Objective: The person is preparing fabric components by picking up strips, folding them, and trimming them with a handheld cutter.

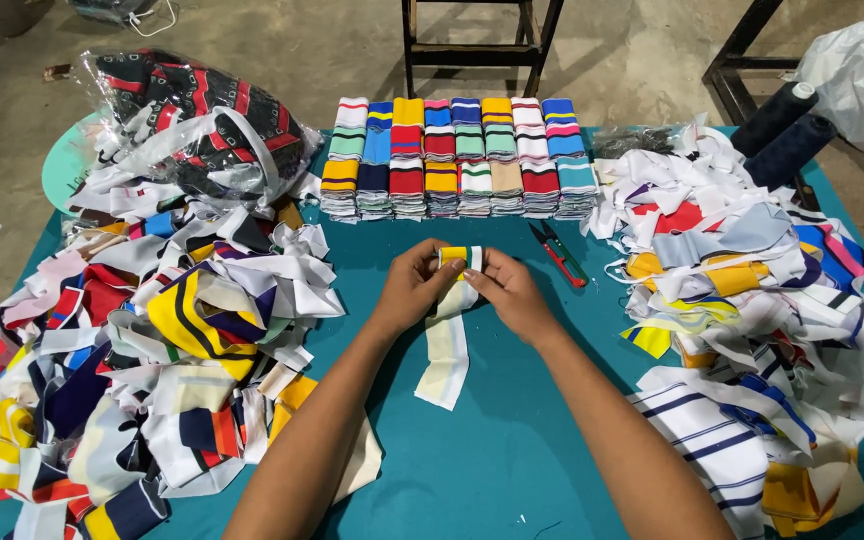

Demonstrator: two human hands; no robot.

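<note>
Both hands meet over the middle of the teal desk (472, 450); the left hand (414, 285) and the right hand (512, 292) pinch the top end of a striped strip (449, 340) between thumbs and fingers (452, 268), the fingers pressed together on the folded yellow-and-white end; the rest of the strip, cream with pale stripes, lies flat on the desk and runs toward the person. Just beyond the hands stand neat stacks (457, 160) of folded strips in two rows; red snips (558, 255) lie just right of the right hand. A loose heap (152, 340) of strips fills the left side; another heap (742, 270) fills the right. A clear bag (202, 120) of red-and-black cloth sits at the far left; two dark thread cones (782, 130) stand at the far right.
</note>
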